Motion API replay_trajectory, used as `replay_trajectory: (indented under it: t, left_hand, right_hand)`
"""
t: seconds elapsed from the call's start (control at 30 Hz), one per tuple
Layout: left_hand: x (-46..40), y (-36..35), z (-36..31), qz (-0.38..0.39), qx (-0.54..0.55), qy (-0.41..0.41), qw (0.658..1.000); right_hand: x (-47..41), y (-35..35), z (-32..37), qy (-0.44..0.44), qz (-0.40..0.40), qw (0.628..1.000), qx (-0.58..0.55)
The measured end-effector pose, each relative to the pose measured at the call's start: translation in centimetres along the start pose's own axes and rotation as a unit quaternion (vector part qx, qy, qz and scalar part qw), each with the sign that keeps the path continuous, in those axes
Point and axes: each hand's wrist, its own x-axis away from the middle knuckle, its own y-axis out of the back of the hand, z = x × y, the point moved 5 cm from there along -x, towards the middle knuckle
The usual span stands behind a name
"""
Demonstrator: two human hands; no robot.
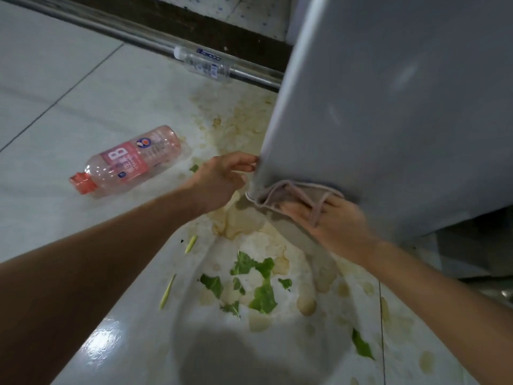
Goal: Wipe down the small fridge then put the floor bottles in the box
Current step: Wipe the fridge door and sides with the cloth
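The right hand (337, 220) presses a crumpled pale pink cloth (294, 197) against the lower front corner of the small grey fridge (388, 107), its fingers curled into the folds. The left hand (219, 182) reaches to the fridge's edge, fingers loosely bent and their tips touching the corner, holding nothing. A pink plastic bottle with an orange-red cap (127, 162) lies on its side on the stained white tile floor (55, 93). A clear plastic bottle (204, 63) lies against a metal pipe (116, 30) farther back. Torn green leaves (262, 297) are scattered below the hands.
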Motion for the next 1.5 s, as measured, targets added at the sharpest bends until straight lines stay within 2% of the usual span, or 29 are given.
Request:
replay_trajectory:
  t: [0.07, 0.13, 0.27, 0.33, 0.4, 0.5, 0.53, 0.63, 0.67, 0.73, 0.83, 0.87, 1.03, 1.1, 1.2, 1.37, 1.43, 1.5]
  left_hand:
    - [0.2, 0.6, 0.5, -0.01, -0.01, 0.004, 1.0]
    - [0.4, 1.4, 1.3, -0.038, -0.008, 0.022, 0.999]
    - [0.5, 2.5, 3.1, -0.058, -0.015, 0.047, 0.997]
    - [0.8, 3.2, 3.8, -0.067, -0.003, 0.047, 0.997]
    - [1.2, 3.7, 4.2, -0.071, -0.001, 0.043, 0.997]
    - [1.8, 4.1, 4.6, -0.079, -0.008, 0.024, 0.997]
    - [2.0, 4.2, 4.6, -0.082, -0.013, 0.017, 0.996]
    - [2.2, 4.4, 4.3, -0.093, -0.021, -0.004, 0.995]
    - [2.2, 4.5, 4.3, -0.099, -0.02, -0.006, 0.995]
    - [2.2, 4.6, 4.4, -0.111, -0.017, 0.0, 0.994]
    - [2.0, 4.6, 4.9, -0.123, -0.003, 0.022, 0.992]
    - [1.9, 4.6, 5.1, -0.124, 0.003, 0.028, 0.992]
    - [1.8, 4.9, 6.0, -0.128, 0.015, 0.043, 0.991]
    - [1.9, 4.9, 6.2, -0.129, 0.007, 0.049, 0.99]
    - [2.0, 4.6, 6.3, -0.133, -0.001, 0.05, 0.99]
    - [1.7, 3.0, 5.8, -0.127, -0.023, 0.043, 0.991]
    - [1.1, 2.2, 5.4, -0.125, -0.029, 0.035, 0.991]
    - [0.4, 1.3, 4.9, -0.12, -0.026, 0.021, 0.992]
  right_hand:
    - [0.0, 3.3, -2.9, -0.04, -0.131, 0.99, 0.02]
    - [-0.8, 6.0, -5.1, -0.058, -0.221, 0.973, 0.047]
    - [-3.7, 7.7, -5.1, -0.097, -0.284, 0.952, 0.057]
    - [-5.3, 6.6, -3.2, -0.04, -0.254, 0.965, 0.053]
    - [-6.3, 5.0, -0.7, 0.032, -0.162, 0.984, 0.07]
    - [-7.6, 3.8, 1.3, 0.032, -0.037, 0.998, 0.05]
    - [-8.0, 3.7, 1.8, 0.038, 0.003, 0.997, 0.074]
    - [-8.3, 4.0, 0.7, 0.04, 0.066, 0.99, 0.114]
    - [-8.4, 5.1, -0.5, 0.009, 0.044, 0.994, 0.103]
    - [-8.0, 7.4, -2.7, -0.051, -0.077, 0.991, 0.099]
    - [-7.3, 7.6, -3.0, -0.063, -0.147, 0.981, 0.113]
    - [-7.6, 7.0, -2.5, -0.057, -0.144, 0.981, 0.115]
    - [-8.9, 2.5, 2.4, 0.036, -0.019, 0.998, 0.047]
    - [-9.3, 0.9, 3.6, 0.043, 0.007, 0.998, 0.033]
    - [-9.3, -1.8, 5.4, 0.082, 0.08, 0.991, 0.067]
    - [-4.4, -3.6, 4.2, 0.056, 0.063, 0.996, 0.022]
    - [-0.5, -4.4, 2.8, 0.052, 0.084, 0.995, 0.02]
    - [3.6, -3.9, 0.7, 0.006, 0.086, 0.996, -0.012]
